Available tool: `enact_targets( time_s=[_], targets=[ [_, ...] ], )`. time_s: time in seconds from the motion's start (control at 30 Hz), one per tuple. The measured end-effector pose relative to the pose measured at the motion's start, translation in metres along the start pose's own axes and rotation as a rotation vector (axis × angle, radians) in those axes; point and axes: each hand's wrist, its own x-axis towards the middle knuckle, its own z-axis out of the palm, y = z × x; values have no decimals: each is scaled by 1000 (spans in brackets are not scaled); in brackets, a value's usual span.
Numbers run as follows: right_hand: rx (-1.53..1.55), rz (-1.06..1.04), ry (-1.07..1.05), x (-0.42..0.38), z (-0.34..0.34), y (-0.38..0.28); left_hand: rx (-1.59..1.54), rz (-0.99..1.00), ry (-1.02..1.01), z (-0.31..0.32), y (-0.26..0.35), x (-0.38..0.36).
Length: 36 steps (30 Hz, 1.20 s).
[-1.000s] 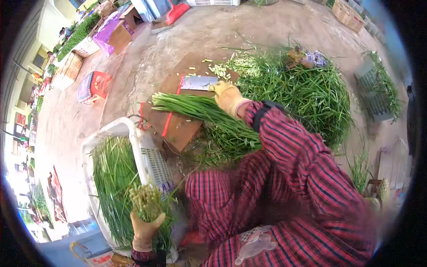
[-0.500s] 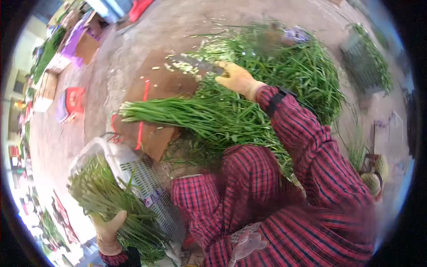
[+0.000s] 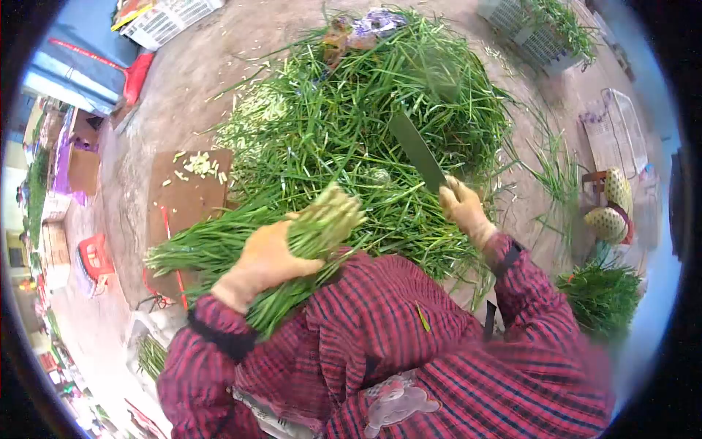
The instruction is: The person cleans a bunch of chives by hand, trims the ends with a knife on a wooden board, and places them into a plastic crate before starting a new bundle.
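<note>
My left hand [image 3: 269, 257], in a yellowish glove, is wrapped round a bundle of green stalks [image 3: 327, 218] over my lap, pale cut ends up and to the right. Gloved as well, my right hand [image 3: 462, 206] grips the handle of a large knife [image 3: 418, 150], its blade pointing up and left over the loose greens. Another bundle of green stalks [image 3: 194, 247] lies across the brown board [image 3: 179, 192], beside a red strap [image 3: 172, 245]. Small pale cut pieces [image 3: 201, 164] are scattered on the board's upper part.
A big heap of loose green leaves [image 3: 431, 80] covers the floor ahead. Crates stand at the top left [image 3: 172, 22] and top right [image 3: 545, 44]. On the right are an upturned basket [image 3: 614, 135], a small padded seat [image 3: 618, 192] and more greens [image 3: 599, 296].
My left hand has brought a bundle from the white basket to above my lap. My right hand has moved right and down with the knife. The view has shifted right.
</note>
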Motion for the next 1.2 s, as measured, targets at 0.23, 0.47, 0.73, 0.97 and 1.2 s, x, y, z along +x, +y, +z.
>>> enact_targets(
  time_s=[0.23,0.47,0.73,0.97,1.2],
  targets=[
    [162,174,33,-23,13,17,132,-140,-143,117,-17,140],
    [-424,-157,-158,-12,49,2,199,-240,101,208,-59,200],
    [-934,-180,-236,-6,78,30,220,-294,95,204,-52,208],
    [-773,-161,-297,6,69,39,235,-310,97,209,-56,207],
    [-758,-149,-420,17,67,40,241,-266,106,212,-61,211]
  ],
)
